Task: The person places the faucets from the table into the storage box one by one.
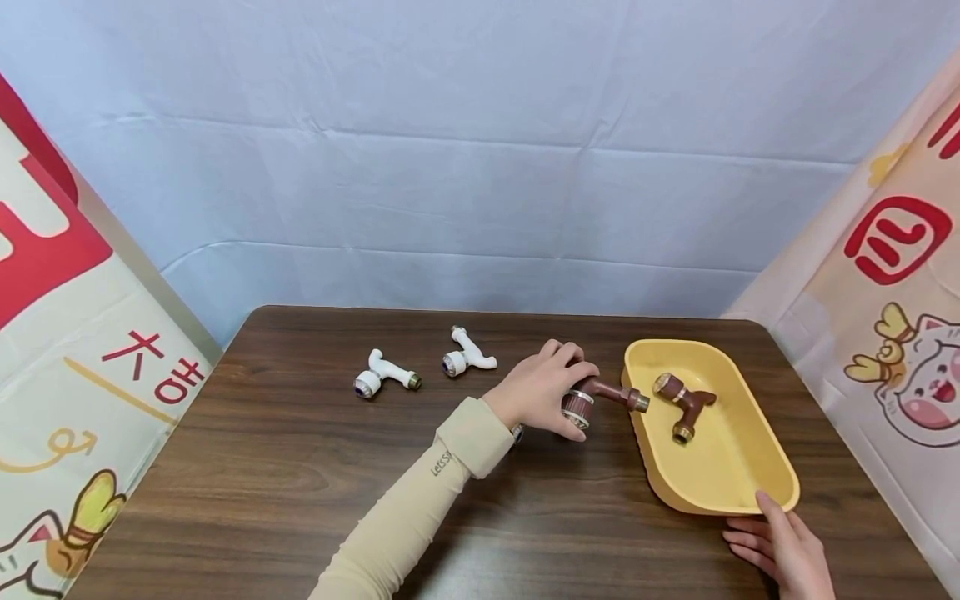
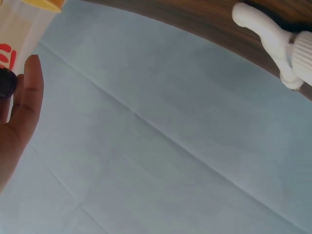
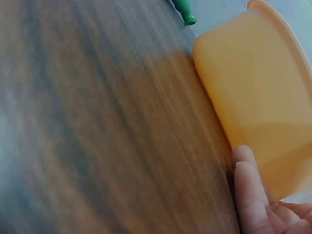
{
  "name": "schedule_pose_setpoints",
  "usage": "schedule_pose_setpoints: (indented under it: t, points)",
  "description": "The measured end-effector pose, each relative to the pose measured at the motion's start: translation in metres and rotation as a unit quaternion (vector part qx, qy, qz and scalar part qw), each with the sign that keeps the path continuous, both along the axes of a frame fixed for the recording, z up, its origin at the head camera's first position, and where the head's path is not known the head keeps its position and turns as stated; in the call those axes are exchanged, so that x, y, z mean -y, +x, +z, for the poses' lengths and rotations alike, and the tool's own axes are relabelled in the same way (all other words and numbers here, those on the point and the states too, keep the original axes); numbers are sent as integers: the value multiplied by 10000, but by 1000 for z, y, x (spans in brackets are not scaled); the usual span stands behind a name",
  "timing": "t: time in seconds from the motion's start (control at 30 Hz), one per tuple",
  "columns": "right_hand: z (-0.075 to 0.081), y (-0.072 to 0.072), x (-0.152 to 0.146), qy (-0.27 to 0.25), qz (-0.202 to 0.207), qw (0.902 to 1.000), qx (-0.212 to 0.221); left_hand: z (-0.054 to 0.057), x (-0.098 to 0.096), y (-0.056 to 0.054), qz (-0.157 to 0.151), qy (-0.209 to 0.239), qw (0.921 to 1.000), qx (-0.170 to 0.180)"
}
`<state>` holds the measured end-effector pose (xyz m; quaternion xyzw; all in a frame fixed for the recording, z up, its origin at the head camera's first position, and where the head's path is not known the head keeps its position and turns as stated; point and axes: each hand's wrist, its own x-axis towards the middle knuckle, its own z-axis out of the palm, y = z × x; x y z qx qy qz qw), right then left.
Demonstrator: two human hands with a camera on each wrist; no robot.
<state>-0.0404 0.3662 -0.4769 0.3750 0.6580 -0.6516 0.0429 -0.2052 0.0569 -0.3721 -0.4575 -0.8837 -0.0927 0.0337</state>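
Observation:
My left hand [image 1: 542,387] grips a brown tap [image 1: 609,392] by its knob end, above the table, with the brass-threaded end pointing right at the rim of a yellow plastic basin [image 1: 652,483]. Inside the basin lies another brown tap [image 1: 684,407]. At the basin's near right corner my right hand [image 1: 787,542] pinches the rim, thumb on top and fingers against the outer wall. In the left wrist view my left fingers [image 2: 30,97] show at the edge, beside a dark round end. The right wrist view has my right fingers [image 3: 251,195] along the basin's wall.
Two white taps, one on the left [image 1: 382,373] and one farther back [image 1: 467,353], lie on the wooden table [image 1: 247,467]. Another tap's knob [image 1: 517,433] peeks out by my left wrist, mostly hidden. A green object [image 3: 184,10] shows in the right wrist view.

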Motion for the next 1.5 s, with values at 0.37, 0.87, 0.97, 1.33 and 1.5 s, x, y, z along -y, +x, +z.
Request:
schedule_pose_setpoints:
  t: [0.37,0.87,0.97,1.33,1.5]
  points:
    - [4,-2,1,45,-83,9999,39,2,-23,6,27,232,9997,24]
    - [2,-1,0,11,-118,9999,9,-4,-67,14,201,23,9996,172]
    - [1,-1,0,46,-189,9998,5,-6,-74,14,227,94,9990,375]
    - [0,-2,2,126,-203,9997,11,-9,-99,25,381,-116,9968,692]
    - [2,-2,5,146,-212,9997,43,-5,-111,31,464,-385,9969,512]
